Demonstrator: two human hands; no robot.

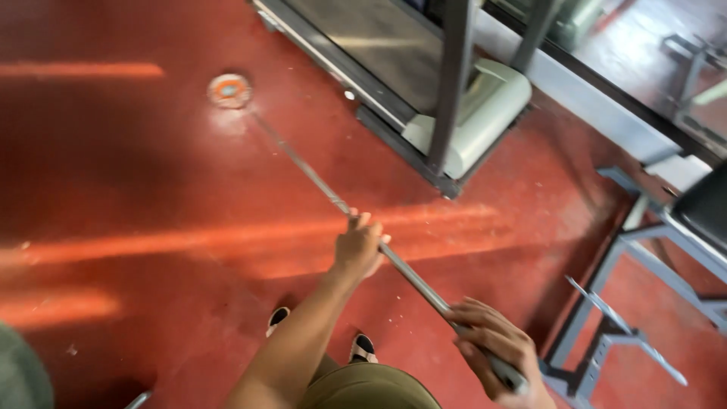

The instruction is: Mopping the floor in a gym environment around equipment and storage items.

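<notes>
Firmly closed on a long steel bar (394, 261), both hands grip its near end: the left hand (358, 246) farther up the shaft, the right hand (492, 344) nearest the end. From the hands the bar slopes away to a round orange-rimmed disc (229, 90) on the red floor (113, 189), its far tip down beside the disc. Right of the bar stand a treadmill (454, 113) and a grey bench frame (644, 303); judging by this, the bar is lifted at one end only.

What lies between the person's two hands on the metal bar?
In the head view, only bare bar runs between the left hand and the right hand; beneath it is red floor.
</notes>
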